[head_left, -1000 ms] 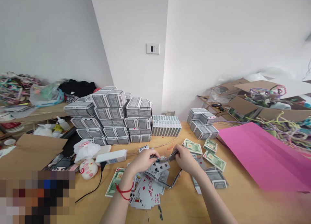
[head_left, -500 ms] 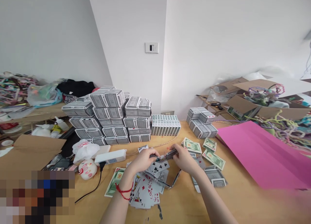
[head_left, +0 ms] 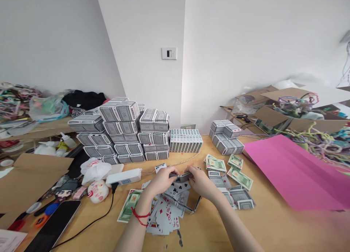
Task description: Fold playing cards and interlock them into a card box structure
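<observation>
My left hand point(head_left: 164, 179), with a red string bracelet on its wrist, pinches one end of a strip of folded playing cards point(head_left: 181, 178). The other end is between the fingers of my right hand point(head_left: 198, 180), close beside the left. Part of the strip is hidden by my fingers. Just below my hands lies an open frame of folded cards point(head_left: 194, 209), partly over a spread pile of loose playing cards point(head_left: 165, 216), face up. To the right are more folded cards point(head_left: 242, 198), and a green card box point(head_left: 129, 205) is by my left forearm.
Blocks of folded cards point(head_left: 120, 128) are stacked at the back left, with a smaller stack point(head_left: 225, 137) at the back right. A row of card boxes point(head_left: 186, 141) stands between. Also around are a power strip point(head_left: 124, 176), phone point(head_left: 53, 226), round ornament point(head_left: 98, 191) and pink sheet point(head_left: 295, 172).
My right hand has moved left, closer to my left hand, bringing its end of the folded strip along. My left hand has barely moved. The view has shifted slightly.
</observation>
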Action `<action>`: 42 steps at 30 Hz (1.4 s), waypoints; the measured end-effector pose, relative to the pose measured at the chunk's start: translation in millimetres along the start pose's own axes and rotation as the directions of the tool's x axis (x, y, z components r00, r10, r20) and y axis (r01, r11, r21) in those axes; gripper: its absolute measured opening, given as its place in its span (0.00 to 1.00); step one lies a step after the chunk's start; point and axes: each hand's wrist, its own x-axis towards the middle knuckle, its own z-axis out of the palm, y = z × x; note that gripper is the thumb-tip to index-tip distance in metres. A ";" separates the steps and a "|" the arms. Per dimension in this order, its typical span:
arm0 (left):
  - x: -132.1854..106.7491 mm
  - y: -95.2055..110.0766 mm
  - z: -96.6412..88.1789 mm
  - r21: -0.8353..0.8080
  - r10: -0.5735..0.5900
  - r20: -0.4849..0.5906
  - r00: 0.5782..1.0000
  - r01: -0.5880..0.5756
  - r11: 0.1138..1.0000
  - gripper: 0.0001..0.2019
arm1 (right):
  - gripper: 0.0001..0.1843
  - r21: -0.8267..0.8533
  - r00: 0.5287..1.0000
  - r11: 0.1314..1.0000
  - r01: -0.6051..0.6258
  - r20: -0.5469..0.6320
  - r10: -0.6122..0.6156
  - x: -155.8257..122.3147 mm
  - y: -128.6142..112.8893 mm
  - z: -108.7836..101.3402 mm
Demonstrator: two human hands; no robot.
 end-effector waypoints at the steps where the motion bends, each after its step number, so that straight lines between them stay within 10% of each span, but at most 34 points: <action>1: 0.2 -0.7 1.0 -0.016 0.000 -0.001 1.000 0.000 1.000 0.10 | 0.16 -0.017 1.000 1.000 -0.006 0.010 0.006 -0.2 -1.0 -0.7; 16: -0.6 13.5 13.2 0.274 -0.002 -0.014 1.000 0.006 0.962 0.08 | 0.19 -0.153 0.992 0.986 -0.067 0.098 0.083 0.1 -6.4 5.1; 23: 1.4 13.7 17.6 0.295 -0.012 -0.027 1.000 0.020 0.955 0.08 | 0.20 0.012 0.983 0.998 -0.068 -0.169 0.069 -0.2 15.4 -24.1; 29: 1.7 12.4 15.6 0.245 -0.020 -0.030 0.999 0.026 0.969 0.07 | 0.19 -0.191 0.951 0.936 -0.296 0.032 0.307 -0.6 25.9 -24.0; 42: -2.6 2.1 -3.5 0.069 -0.065 -0.075 0.995 0.070 0.995 0.06 | 0.13 -0.392 0.959 0.881 -0.265 -0.011 0.284 -3.4 4.1 -30.0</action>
